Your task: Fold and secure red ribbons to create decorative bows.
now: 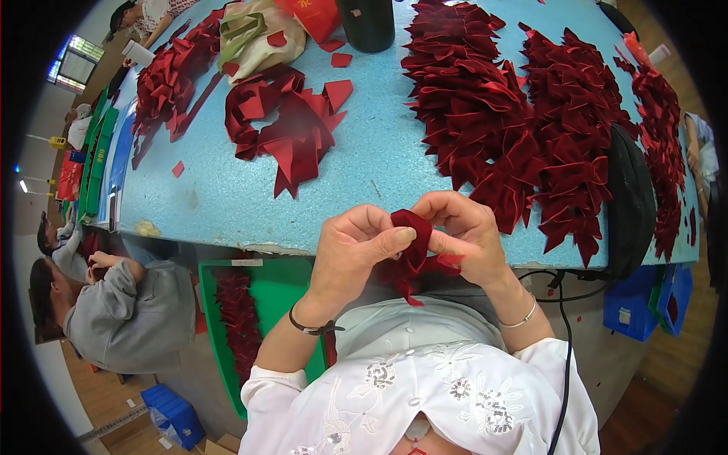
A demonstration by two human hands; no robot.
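Observation:
Just past the near table edge, a dark red velvet ribbon (413,246) is folded into a loop between my two hands. My left hand (349,246) pinches the loop's left side between thumb and fingers. On the other side my right hand (470,239) is closed on the ribbon, and a brighter red end shows below its fingertips. The ribbon's lower tail hangs down in front of my white shirt. Loose cut ribbons (292,136) lie in a heap beyond my left hand. Rows of finished-looking red bows (474,106) lie overlapped beyond my right hand.
A black bag (631,205) sits at the right table edge; a black cable (567,356) runs beside my right arm. A green bin (262,292) holding bows stands left of me. A dark cylinder (366,26) and beige cloth bag (265,53) stand far back. A co-worker in grey (136,318) sits left.

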